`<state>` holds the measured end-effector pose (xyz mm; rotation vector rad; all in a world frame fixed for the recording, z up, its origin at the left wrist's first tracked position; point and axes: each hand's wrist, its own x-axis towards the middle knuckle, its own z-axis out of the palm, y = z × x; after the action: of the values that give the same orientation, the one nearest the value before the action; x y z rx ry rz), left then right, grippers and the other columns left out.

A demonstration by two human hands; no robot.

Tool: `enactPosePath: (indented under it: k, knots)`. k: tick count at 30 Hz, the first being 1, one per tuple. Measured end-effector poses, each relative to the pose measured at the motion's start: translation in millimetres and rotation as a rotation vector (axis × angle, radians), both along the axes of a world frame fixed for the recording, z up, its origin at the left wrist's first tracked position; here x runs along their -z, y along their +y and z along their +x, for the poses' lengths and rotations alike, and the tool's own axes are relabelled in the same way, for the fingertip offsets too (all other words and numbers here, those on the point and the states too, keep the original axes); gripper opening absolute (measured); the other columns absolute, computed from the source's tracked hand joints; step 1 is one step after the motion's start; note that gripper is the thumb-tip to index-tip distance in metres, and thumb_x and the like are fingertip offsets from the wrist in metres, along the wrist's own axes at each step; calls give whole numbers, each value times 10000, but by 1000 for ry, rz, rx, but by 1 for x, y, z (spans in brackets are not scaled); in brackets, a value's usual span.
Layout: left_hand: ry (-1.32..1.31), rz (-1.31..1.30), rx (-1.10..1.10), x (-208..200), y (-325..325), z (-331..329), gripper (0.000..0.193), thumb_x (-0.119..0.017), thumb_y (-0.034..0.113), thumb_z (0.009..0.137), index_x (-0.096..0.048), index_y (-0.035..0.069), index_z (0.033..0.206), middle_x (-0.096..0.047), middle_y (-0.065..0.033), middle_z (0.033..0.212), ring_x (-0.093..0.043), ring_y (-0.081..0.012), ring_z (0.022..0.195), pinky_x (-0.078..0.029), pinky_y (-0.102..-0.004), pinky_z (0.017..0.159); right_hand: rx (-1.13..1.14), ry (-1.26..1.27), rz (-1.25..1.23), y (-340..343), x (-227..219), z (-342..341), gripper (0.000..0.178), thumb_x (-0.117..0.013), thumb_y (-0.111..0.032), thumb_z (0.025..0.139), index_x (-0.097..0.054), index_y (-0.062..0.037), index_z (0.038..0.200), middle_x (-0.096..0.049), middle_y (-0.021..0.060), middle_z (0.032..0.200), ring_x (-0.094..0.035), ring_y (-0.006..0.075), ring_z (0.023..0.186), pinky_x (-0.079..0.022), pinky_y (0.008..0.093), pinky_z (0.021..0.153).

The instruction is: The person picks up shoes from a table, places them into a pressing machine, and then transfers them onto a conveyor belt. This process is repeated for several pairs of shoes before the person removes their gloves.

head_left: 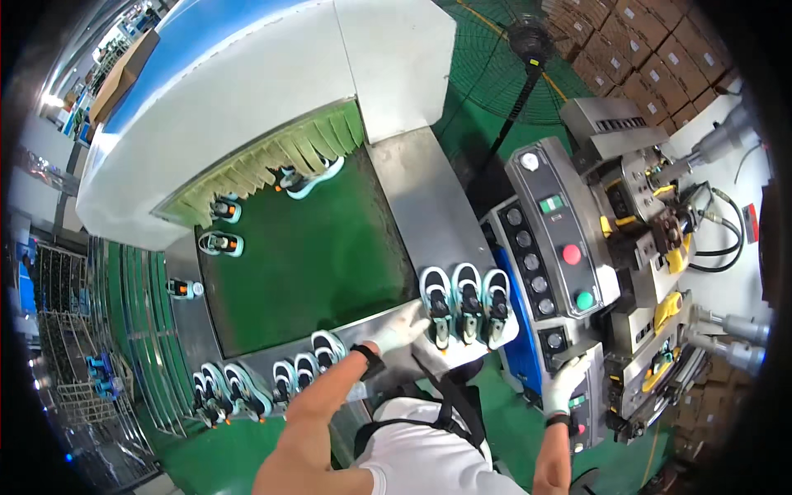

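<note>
One white-and-blue housing with a rounded shell: beyond the belt; its interior is hidden by a curtain of yellow-green strips.
Grey steel machine with a button panel: right of the belt; its far side is cut off by the dark fisheye rim.
Flat green conveyor belt: runs out from under the curtain; shoes sit by its far edge and far left corner, the farthest partly covered by strips.
Brushed-steel worktop: frames the belt; several shoes line its near edge, overlapping too closely for a sure count, and another lies on its left side.
White flat tray: at the worktop's near right corner; what supports it is hidden.
Three black, white and pale-aqua shoes: upright, side by side on the tray, with white-rimmed loops at the far end, black uppers and dark centres; the fittings at the near end are hard to make out.
Left hand in a white glove: stretched toward the leftmost of the three, at the tray's left edge; I cannot tell whether it touches or grips.
Right hand in a white glove: against the machine's near edge; finger spread and any hold cannot be told.
</note>
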<state>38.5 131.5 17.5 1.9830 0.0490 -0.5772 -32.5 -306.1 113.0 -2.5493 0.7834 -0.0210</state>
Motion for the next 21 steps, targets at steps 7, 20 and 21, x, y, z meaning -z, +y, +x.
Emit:
enactPosePath:
  k: [7,20,21]
  knots:
    - [-684,577,-337,-15,261,213,553,-624,220,905,-460,26,1396,-459,-241,1425,-437,-434,1296,-376,-488,1094,-232,137,-277,-22,17,-68,881,-722,-169,845,-211,73,1522,-185,325,1582,-182,442,1485,-173,494,1212]
    - [-351,989,-64,31,318,273,424,-775,313,734,-595,73,1033,-653,-162,987,-671,-361,902,-555,-468,768,323,614,448,-3,62,-270,582,-689,-304,901,-540,106,1288,-631,251,1224,-582,310,1134,-457,403,961]
    - [-331,982,24,21,292,257,414,-760,323,740,-603,73,1031,-656,-158,985,-673,-358,894,-556,-469,765,356,637,427,8,57,-257,539,-705,-256,879,-554,115,1240,-647,219,1178,-607,285,1087,-472,384,952]
